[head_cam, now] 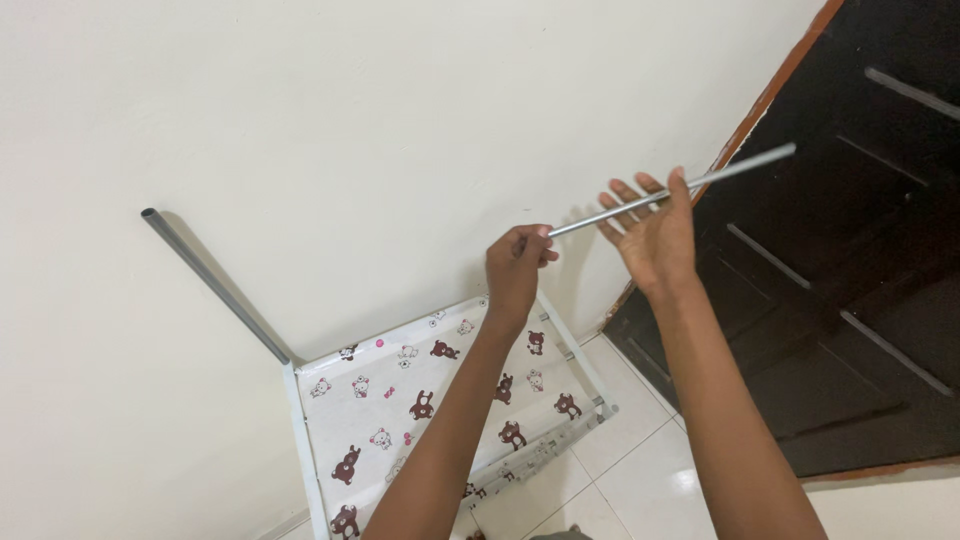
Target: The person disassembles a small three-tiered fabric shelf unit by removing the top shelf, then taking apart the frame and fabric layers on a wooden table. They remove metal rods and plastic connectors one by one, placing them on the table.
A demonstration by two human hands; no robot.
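Your left hand (pixel 517 265) pinches one end of the thin grey rod (pixel 672 190), fingers closed tight around it, and the rod runs up and to the right, in the air in front of the cream wall (pixel 400 120) and across the dark door (pixel 860 250). Your right hand (pixel 655 232) lies open against the rod's middle, fingers spread and straight — it steadies the rod but does not grip it. That is the weak point: with only one end truly held, the far tip can swing and knock the door or scrape the wall. Below you, the shelf with the bear-print cloth (pixel 430 400) leans at the wall, its upright tube (pixel 215 285) sticking out to the left, unsupported at the top — a bump from your arm could tip the frame onto the white floor tiles (pixel 640 470).
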